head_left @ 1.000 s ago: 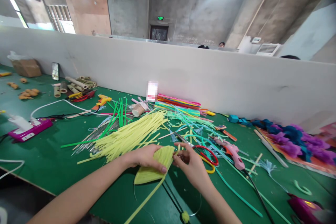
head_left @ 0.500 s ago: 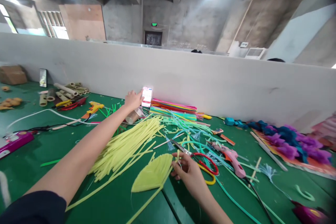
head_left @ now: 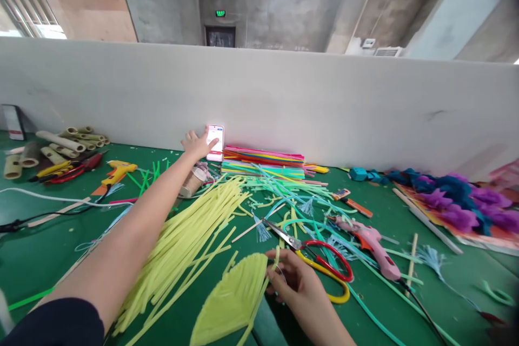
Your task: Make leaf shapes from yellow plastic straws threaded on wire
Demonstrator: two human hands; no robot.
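My left hand [head_left: 198,143] is stretched out to a phone [head_left: 215,146] that leans upright against the white partition. Its fingers are spread, and one digit lies across the lit screen. My right hand [head_left: 298,281] pinches the tip of a yellow-green leaf made of pipe cleaners [head_left: 233,300], with a thin wire near the fingertips. Just beyond that hand lie scissors [head_left: 320,262] with red and yellow handles. A thick bundle of loose yellow pipe cleaners [head_left: 190,238] spreads under and beside my left forearm.
Coloured pipe cleaners [head_left: 263,159] are stacked along the partition [head_left: 324,102]. A pink glue gun [head_left: 371,243] lies at right, a yellow glue gun [head_left: 118,172] at left. Bamboo tubes [head_left: 60,143] and pliers [head_left: 77,167] are farther left. Purple and blue fluffy pieces [head_left: 458,200] sit at far right.
The view has tilted down and come closer to the table. My left hand stays at the phone, its fingers now more spread. My right hand still pinches the leaf, which sits lower in view.
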